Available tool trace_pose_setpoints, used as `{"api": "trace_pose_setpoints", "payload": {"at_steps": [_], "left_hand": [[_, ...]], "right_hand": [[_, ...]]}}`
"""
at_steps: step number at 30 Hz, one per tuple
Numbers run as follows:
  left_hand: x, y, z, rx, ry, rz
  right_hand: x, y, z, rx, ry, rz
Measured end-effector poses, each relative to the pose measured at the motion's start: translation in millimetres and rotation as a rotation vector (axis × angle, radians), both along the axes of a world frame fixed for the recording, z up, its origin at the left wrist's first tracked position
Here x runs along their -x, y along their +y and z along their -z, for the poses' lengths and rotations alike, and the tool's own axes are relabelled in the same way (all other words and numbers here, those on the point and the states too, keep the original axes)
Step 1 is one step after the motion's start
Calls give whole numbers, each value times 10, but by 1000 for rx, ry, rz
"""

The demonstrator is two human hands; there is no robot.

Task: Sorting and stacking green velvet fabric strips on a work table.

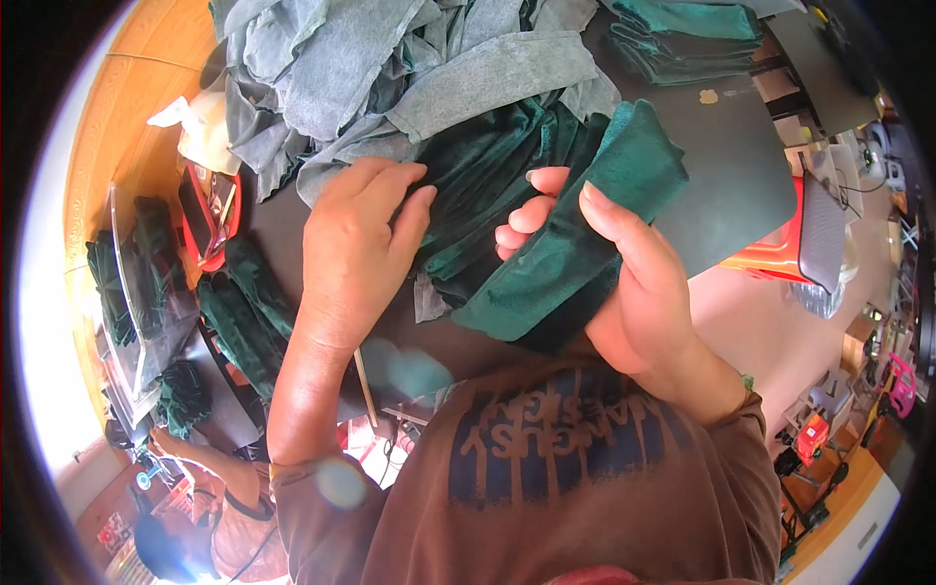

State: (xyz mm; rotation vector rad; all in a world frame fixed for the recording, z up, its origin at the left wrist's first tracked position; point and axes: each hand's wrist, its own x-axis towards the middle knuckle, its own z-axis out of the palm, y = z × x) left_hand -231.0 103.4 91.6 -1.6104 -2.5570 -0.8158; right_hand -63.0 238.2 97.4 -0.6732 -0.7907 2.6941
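Note:
My right hand (634, 273) grips a folded strip of dark green velvet fabric (575, 229), thumb on top and fingers curled beneath its far side. My left hand (361, 229) reaches to the pile's near edge, fingers bent; its fingertips meet the grey-backed cloth, and whether they pinch any is hidden. Between both hands more green velvet pieces (487, 161) lie bunched on the dark table. Behind them rises a heap of grey-green fabric pieces (341, 68), mostly with the dull side up.
A stack of folded green velvet (682, 39) lies at the table's far right. Red bins stand at the left (210, 214) and right (775, 244). Green bundles (239, 312) hang beside a clear panel (132, 292). Another person (224, 497) works at lower left.

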Motion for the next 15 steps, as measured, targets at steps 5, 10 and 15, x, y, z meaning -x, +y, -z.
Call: {"api": "trace_pose_setpoints", "payload": {"at_steps": [5,10,15], "left_hand": [[33,4,6,75,-78,11],[92,30,7,131,-75,22],[107,-11,-79,-94,-186,-34]], "right_hand": [[-3,7,42,57,2,7],[16,-15,25,55,-18,-2],[29,-32,7,5,-4,-10]]}}
